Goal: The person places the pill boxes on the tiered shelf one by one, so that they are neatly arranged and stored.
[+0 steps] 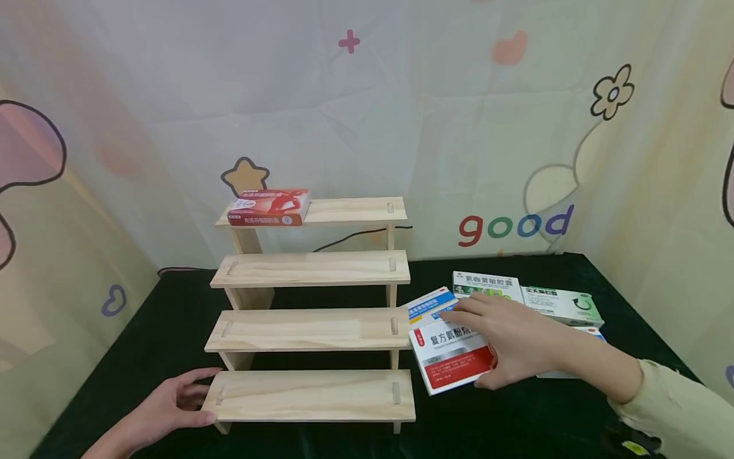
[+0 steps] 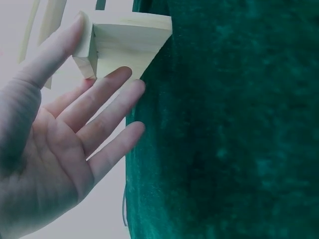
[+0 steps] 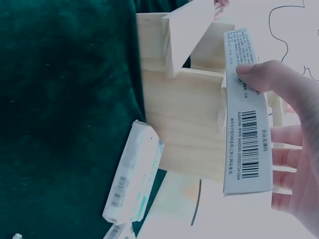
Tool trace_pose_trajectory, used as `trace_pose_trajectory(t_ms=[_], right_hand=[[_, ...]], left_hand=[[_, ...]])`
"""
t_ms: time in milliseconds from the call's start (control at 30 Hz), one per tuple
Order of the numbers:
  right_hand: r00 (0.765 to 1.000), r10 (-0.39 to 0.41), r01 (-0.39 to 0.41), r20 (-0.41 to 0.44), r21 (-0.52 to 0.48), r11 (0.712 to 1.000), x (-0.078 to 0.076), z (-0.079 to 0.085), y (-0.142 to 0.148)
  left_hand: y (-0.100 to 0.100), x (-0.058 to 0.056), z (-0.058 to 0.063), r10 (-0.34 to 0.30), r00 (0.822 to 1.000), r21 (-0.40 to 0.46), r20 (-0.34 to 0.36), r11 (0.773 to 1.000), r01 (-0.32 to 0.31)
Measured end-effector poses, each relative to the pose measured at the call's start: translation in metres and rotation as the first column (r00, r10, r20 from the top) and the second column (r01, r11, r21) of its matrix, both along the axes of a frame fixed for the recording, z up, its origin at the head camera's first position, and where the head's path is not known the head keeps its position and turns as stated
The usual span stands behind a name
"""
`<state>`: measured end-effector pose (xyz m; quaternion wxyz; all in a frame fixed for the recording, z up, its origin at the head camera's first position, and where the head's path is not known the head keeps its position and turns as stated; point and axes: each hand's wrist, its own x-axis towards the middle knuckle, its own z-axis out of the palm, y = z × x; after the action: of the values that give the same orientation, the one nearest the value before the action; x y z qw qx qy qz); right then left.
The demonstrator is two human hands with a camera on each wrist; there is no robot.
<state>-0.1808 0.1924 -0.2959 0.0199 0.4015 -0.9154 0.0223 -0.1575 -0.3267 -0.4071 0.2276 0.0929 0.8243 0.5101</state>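
Observation:
A white medicine box with a red band (image 1: 453,366) is gripped by my right hand (image 1: 510,338), the thumb on its near edge and the fingers across the far side. In the right wrist view, the thumb presses the box's printed side (image 3: 248,144), which bears a barcode. The box is tilted at the right end of a four-tier wooden stand (image 1: 309,328). My left hand (image 1: 163,408) holds the left end of the lowest tier between thumb and index finger; the other fingers extend loosely in the left wrist view. A red medicine box (image 1: 266,209) lies on the top tier's left.
A blue-and-white box (image 1: 427,303) lies partly behind the held one. Green-and-white boxes (image 1: 564,306) (image 1: 487,284) lie at the right, others partly hidden by my forearm. Dark green cloth (image 1: 504,427) covers the table; a printed curtain (image 1: 321,127) hangs behind, with a black cable (image 1: 350,237).

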Motion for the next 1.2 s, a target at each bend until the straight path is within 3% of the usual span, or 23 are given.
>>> trace_pose_trajectory(t_ms=[267, 633, 1200], right_hand=[[0.999, 0.046, -0.047, -0.014, -0.023, 0.999, -0.009, 0.007, -0.017], [0.990, 0.079, -0.088, -0.119, -0.075, 0.993, -0.022, 0.031, -0.031], [0.976, 0.045, -0.073, -0.211, -0.129, 0.989, -0.045, 0.046, -0.039]], left_hand=[[0.000, 0.001, 0.003, -0.007, 1.000, -0.004, -0.003, 1.000, 0.007], [0.001, 0.000, 0.004, -0.021, 1.000, 0.002, -0.006, 1.000, 0.021], [0.000, -0.003, 0.004, -0.032, 0.999, 0.010, -0.007, 0.999, 0.032]])
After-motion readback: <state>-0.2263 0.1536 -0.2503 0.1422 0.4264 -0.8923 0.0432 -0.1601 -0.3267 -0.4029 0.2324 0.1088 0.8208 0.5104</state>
